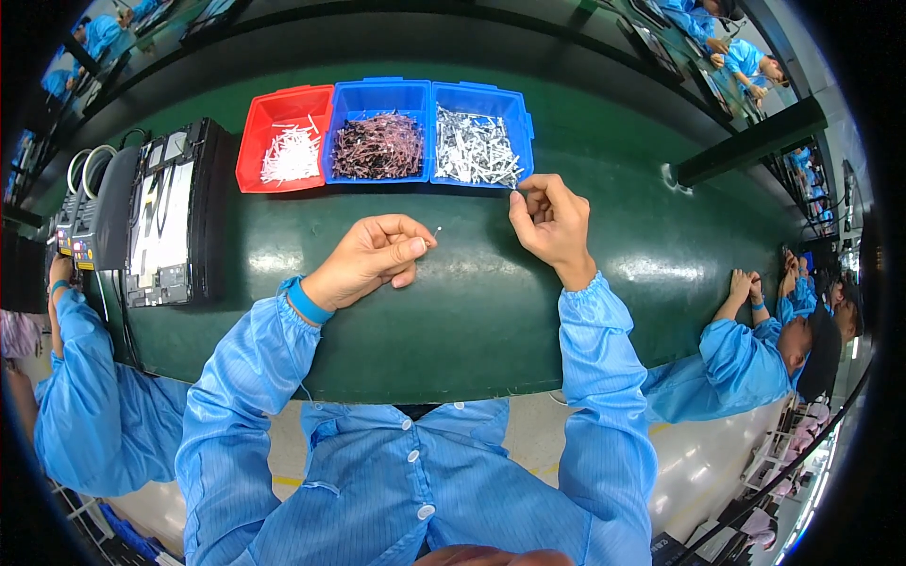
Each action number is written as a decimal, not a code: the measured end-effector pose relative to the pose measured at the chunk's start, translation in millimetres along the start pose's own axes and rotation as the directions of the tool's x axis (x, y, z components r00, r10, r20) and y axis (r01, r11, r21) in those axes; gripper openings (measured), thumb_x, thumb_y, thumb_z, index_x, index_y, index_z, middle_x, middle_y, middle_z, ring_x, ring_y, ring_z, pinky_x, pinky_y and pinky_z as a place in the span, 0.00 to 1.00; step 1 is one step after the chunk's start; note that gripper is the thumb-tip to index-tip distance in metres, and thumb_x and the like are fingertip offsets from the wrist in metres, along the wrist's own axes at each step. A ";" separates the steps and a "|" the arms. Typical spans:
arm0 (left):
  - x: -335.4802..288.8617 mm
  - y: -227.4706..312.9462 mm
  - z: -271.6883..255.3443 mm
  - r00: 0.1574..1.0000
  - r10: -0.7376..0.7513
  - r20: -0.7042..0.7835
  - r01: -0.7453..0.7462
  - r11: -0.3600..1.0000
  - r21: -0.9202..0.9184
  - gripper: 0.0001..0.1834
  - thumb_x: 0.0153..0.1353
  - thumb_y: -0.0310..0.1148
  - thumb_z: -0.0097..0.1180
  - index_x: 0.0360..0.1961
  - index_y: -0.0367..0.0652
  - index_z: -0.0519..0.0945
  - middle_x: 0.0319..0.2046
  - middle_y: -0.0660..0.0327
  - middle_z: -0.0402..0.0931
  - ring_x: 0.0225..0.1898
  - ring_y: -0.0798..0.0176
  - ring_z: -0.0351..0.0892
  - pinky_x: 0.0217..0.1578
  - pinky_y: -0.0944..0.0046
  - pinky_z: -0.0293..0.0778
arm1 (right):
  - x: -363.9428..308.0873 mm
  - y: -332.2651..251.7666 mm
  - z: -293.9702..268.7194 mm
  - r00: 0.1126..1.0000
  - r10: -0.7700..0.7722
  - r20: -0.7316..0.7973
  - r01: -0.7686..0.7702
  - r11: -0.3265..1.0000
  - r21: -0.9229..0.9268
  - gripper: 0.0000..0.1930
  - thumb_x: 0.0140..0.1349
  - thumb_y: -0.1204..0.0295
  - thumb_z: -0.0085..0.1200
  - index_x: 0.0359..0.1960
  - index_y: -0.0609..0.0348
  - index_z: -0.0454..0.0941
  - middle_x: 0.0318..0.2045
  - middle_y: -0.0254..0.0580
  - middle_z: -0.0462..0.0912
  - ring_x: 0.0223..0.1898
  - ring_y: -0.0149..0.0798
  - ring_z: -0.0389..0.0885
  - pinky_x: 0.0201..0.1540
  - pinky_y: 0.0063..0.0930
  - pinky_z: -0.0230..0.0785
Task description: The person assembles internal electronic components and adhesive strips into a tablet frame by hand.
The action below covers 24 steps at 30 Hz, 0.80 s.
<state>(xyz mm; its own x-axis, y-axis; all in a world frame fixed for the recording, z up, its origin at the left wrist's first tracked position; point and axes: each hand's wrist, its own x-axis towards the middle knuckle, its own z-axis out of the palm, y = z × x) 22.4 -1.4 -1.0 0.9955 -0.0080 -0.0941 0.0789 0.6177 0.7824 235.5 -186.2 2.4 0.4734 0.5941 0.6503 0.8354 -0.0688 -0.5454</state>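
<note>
My left hand (377, 256) is held over the green bench with thumb and forefinger pinched on a small thin part (438, 229), whose pale tip sticks out past the fingers. My right hand (552, 219) is at the front right corner of the right blue bin (522, 121). Its thumb and forefinger are closed together; whatever is between them is too small to make out. Many small silvery-white parts (477, 146) fill that bin. Dark reddish-brown parts (379, 146) lie in the middle blue bin (382, 91), and thin white pieces (293, 154) in the red bin (252, 141).
The three bins stand side by side on the green bench (453, 349). On the left are a black-framed case with white panels (162, 212) and grey devices with coiled cables (99, 203). Co-workers in blue sit at left and right (731, 363). A dark post (755, 141) rises at right.
</note>
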 end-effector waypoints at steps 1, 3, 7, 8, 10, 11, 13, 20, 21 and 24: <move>0.0 0.0 0.1 1.000 -0.001 -0.001 0.001 1.000 0.001 0.11 0.69 0.32 0.56 0.45 0.35 0.78 0.24 0.68 0.68 0.21 0.74 0.65 0.24 0.72 0.65 | -0.2 0.0 0.0 1.000 0.011 -0.001 -0.011 1.000 0.001 0.07 0.49 0.77 0.63 0.30 0.58 0.78 0.14 0.31 0.71 0.13 0.25 0.69 0.17 0.21 0.62; 0.0 -0.1 0.2 1.000 0.000 -0.002 0.000 1.000 0.004 0.11 0.69 0.32 0.56 0.45 0.35 0.78 0.24 0.68 0.67 0.21 0.74 0.65 0.24 0.72 0.65 | -0.5 0.1 -0.2 1.000 0.023 0.008 -0.023 1.000 -0.003 0.07 0.49 0.77 0.63 0.30 0.59 0.78 0.14 0.31 0.71 0.13 0.25 0.69 0.17 0.20 0.62; 0.2 -0.2 -0.1 1.000 0.000 -0.001 0.000 1.000 0.006 0.11 0.69 0.32 0.56 0.45 0.35 0.78 0.25 0.68 0.67 0.21 0.74 0.66 0.24 0.72 0.65 | -1.8 2.9 0.1 0.999 0.029 0.015 -0.029 1.000 -0.003 0.07 0.50 0.78 0.62 0.32 0.59 0.78 0.14 0.31 0.71 0.12 0.24 0.68 0.16 0.20 0.61; 0.4 -0.2 0.4 1.000 0.000 0.000 0.000 1.000 0.006 0.11 0.69 0.32 0.56 0.45 0.35 0.78 0.25 0.68 0.67 0.21 0.74 0.66 0.24 0.72 0.65 | -2.5 4.6 0.5 0.999 0.029 0.015 -0.029 1.000 -0.004 0.07 0.50 0.78 0.62 0.32 0.59 0.78 0.14 0.31 0.71 0.12 0.24 0.68 0.16 0.20 0.61; 0.5 0.0 1.4 1.000 0.002 -0.007 -0.002 1.000 0.008 0.11 0.69 0.32 0.56 0.45 0.35 0.78 0.23 0.69 0.66 0.20 0.75 0.63 0.24 0.72 0.65 | -3.3 6.4 1.5 1.000 0.030 -0.002 -0.030 0.999 0.024 0.07 0.50 0.79 0.62 0.32 0.59 0.78 0.14 0.31 0.71 0.12 0.24 0.67 0.16 0.20 0.61; 0.5 -0.5 0.3 1.000 0.002 -0.008 -0.002 1.000 0.008 0.11 0.69 0.32 0.56 0.45 0.35 0.78 0.23 0.69 0.66 0.20 0.75 0.63 0.24 0.72 0.65 | -3.2 5.5 1.3 1.000 0.030 -0.001 -0.030 0.999 0.024 0.07 0.50 0.79 0.62 0.32 0.59 0.78 0.14 0.31 0.71 0.12 0.24 0.67 0.16 0.20 0.61; 0.8 -1.5 -2.3 1.000 0.002 0.012 -0.002 1.000 -0.018 0.10 0.69 0.32 0.56 0.45 0.35 0.78 0.21 0.71 0.63 0.19 0.77 0.59 0.24 0.71 0.65 | -2.5 2.5 0.4 0.999 0.053 0.001 -0.053 0.998 0.033 0.07 0.51 0.79 0.61 0.32 0.60 0.78 0.14 0.31 0.71 0.12 0.23 0.67 0.16 0.19 0.60; 0.4 -1.0 -0.9 1.000 0.005 0.003 -0.005 1.000 -0.014 0.10 0.69 0.32 0.56 0.45 0.35 0.78 0.21 0.71 0.63 0.19 0.77 0.59 0.24 0.71 0.65 | -2.6 2.9 1.2 0.999 0.050 -0.018 -0.049 0.997 0.055 0.06 0.53 0.79 0.61 0.33 0.61 0.78 0.14 0.30 0.71 0.13 0.22 0.67 0.16 0.19 0.60; 0.6 -0.8 -0.1 1.000 0.004 0.001 -0.004 1.000 -0.009 0.10 0.69 0.32 0.56 0.45 0.35 0.78 0.22 0.70 0.65 0.20 0.76 0.60 0.24 0.71 0.65 | -2.8 3.3 0.6 0.998 0.054 -0.018 -0.053 0.997 0.053 0.06 0.54 0.79 0.61 0.33 0.61 0.78 0.14 0.31 0.71 0.13 0.22 0.68 0.17 0.19 0.60; 0.2 -0.8 -0.6 1.000 0.003 0.004 -0.003 1.000 -0.004 0.10 0.69 0.31 0.56 0.45 0.35 0.78 0.24 0.68 0.67 0.21 0.75 0.64 0.24 0.72 0.65 | -3.1 3.1 0.5 0.998 0.059 -0.020 -0.058 0.997 0.053 0.06 0.54 0.79 0.61 0.33 0.61 0.78 0.14 0.31 0.72 0.13 0.22 0.68 0.17 0.19 0.60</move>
<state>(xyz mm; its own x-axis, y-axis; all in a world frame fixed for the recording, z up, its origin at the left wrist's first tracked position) 22.6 -1.4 -2.0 0.9960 -0.0087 -0.0892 0.0753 0.6211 0.7801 236.5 -187.9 -1.5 0.5275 0.5731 0.6272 0.7904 -0.0603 -0.6096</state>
